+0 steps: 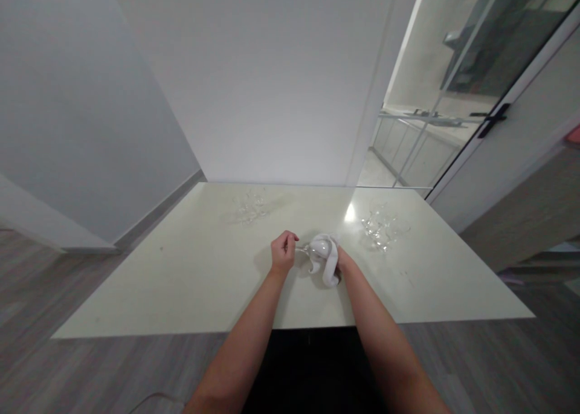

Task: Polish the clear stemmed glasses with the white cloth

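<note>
My left hand point(283, 252) is closed in a pinch on the stem of a clear wine glass point(310, 252) lying sideways above the pale table point(181, 281). My right hand point(341, 261) is mostly hidden under a white cloth point(327, 258) that wraps the glass's bowl; its fingers grip the cloth. Both hands sit near the middle of the table, close to its front edge.
A cluster of clear glasses point(251, 207) stands at the back left of the table, another cluster of glasses point(383, 228) at the back right. A white wall rises behind the table. A glass sliding door point(453, 100) opens on the right. Grey wood floor surrounds the table.
</note>
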`<state>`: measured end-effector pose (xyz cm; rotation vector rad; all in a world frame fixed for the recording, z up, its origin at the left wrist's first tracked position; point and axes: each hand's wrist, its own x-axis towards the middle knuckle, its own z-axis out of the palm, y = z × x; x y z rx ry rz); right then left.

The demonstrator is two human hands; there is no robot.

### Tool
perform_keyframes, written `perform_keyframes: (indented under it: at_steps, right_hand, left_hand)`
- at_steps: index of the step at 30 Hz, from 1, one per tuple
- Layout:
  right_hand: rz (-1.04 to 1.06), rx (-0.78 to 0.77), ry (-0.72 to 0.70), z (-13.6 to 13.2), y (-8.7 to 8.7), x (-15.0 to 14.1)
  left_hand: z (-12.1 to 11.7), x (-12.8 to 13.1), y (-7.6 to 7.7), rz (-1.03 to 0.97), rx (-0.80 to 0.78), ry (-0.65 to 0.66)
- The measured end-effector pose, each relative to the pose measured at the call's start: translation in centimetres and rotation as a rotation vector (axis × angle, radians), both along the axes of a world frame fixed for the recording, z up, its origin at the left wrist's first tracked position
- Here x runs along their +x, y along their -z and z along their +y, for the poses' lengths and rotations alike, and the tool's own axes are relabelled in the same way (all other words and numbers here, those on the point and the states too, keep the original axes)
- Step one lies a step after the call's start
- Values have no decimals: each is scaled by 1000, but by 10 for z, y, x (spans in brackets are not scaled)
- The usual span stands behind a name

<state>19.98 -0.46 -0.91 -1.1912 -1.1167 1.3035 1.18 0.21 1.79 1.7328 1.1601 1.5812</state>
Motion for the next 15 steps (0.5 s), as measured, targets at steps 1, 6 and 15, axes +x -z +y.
perform_keyframes:
  at_steps: [1, 6, 15]
  right_hand:
    - [9, -22, 7, 1, 1, 0]
    - [90, -87, -39, -6, -3, -5]
    - [62, -93, -159, -9, -14, -6]
  left_hand:
    - [0, 0, -1, 6, 8, -1]
    - [4, 0, -2, -54, -4, -16]
    - [5, 2, -2, -144, -50, -6]
